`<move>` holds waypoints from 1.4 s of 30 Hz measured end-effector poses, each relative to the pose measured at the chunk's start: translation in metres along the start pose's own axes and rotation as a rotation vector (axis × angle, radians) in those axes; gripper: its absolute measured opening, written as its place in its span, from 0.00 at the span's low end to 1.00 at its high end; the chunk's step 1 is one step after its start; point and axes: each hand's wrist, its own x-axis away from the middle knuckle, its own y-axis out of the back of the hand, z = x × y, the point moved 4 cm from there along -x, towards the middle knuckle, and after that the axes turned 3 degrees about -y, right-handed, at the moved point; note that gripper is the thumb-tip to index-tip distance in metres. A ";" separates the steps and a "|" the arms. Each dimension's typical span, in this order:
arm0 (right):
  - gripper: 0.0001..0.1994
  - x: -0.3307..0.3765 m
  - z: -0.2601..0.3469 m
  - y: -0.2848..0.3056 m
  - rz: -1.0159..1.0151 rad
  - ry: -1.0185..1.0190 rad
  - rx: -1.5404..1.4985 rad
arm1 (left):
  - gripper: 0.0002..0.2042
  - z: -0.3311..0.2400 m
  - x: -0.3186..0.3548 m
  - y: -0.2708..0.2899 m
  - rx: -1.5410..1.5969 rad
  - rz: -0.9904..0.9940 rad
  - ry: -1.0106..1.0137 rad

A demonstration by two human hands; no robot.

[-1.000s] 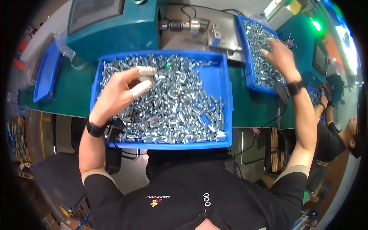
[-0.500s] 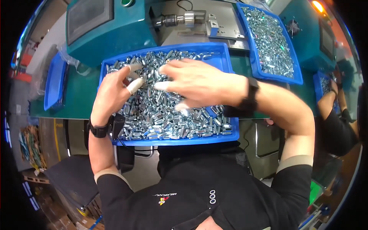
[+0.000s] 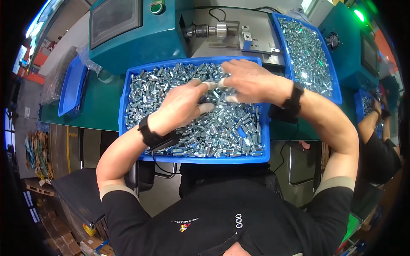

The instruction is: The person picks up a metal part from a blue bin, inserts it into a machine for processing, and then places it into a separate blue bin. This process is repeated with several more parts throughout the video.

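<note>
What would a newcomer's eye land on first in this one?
Probably the blue bin in the centre, heaped with shiny metal parts, where the left hand and right hand nearly meet, wearing pale finger covers. Next, the teal machine with its dark screen at upper left, and the bright green light at upper right.

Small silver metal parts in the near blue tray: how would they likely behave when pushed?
Looking metallic, the small silver parts are probably stiff and heavy for their size. Their glossy faces may feel slippery. Heaped loosely, they would likely slide.
</note>
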 end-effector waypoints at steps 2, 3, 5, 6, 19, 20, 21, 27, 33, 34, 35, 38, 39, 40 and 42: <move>0.15 0.012 -0.007 0.000 0.000 -0.061 0.012 | 0.27 -0.009 -0.007 -0.001 0.040 0.039 -0.057; 0.15 0.017 -0.007 0.001 -0.001 -0.061 0.011 | 0.27 -0.009 -0.006 0.004 0.039 0.040 -0.057; 0.13 0.030 -0.007 0.007 -0.094 -0.095 -0.093 | 0.28 -0.003 0.006 0.023 -0.002 -0.072 -0.056; 0.12 0.037 -0.010 0.008 -0.141 -0.114 -0.150 | 0.28 0.003 0.014 0.032 -0.022 -0.123 -0.056; 0.15 0.034 -0.035 0.001 -0.387 -0.293 -0.678 | 0.27 0.071 0.082 0.039 -0.228 -0.109 0.481; 0.15 0.033 -0.040 -0.004 -0.410 -0.351 -0.798 | 0.27 0.066 0.074 0.035 -0.236 -0.113 0.485; 0.16 0.032 -0.044 -0.009 -0.432 -0.409 -0.917 | 0.27 0.058 0.064 0.031 -0.234 -0.092 0.450; 0.17 0.018 -0.058 -0.030 -0.583 -0.295 -1.234 | 0.26 0.051 0.049 0.028 -0.059 -0.091 0.451; 0.20 0.034 -0.071 -0.042 -0.587 -0.338 -1.098 | 0.25 0.029 0.008 0.000 -0.036 -0.089 0.235; 0.20 0.030 -0.068 -0.044 -0.546 -0.383 -1.151 | 0.25 0.025 0.008 -0.001 0.002 -0.082 0.228; 0.21 0.025 -0.063 -0.044 -0.498 -0.425 -1.202 | 0.25 0.021 0.011 -0.001 0.038 -0.079 0.224; 0.20 0.027 -0.066 -0.046 -0.464 -0.422 -1.008 | 0.25 0.018 0.008 -0.008 0.164 -0.172 0.072; 0.20 0.029 -0.067 -0.047 -0.470 -0.393 -0.961 | 0.25 0.018 0.012 -0.007 0.213 -0.201 0.024; 0.19 0.030 -0.067 -0.046 -0.463 -0.392 -0.985 | 0.25 0.017 0.023 0.002 0.191 -0.229 0.051; 0.18 0.032 -0.065 -0.045 -0.451 -0.360 -1.012 | 0.25 0.010 0.035 0.017 0.282 -0.266 0.060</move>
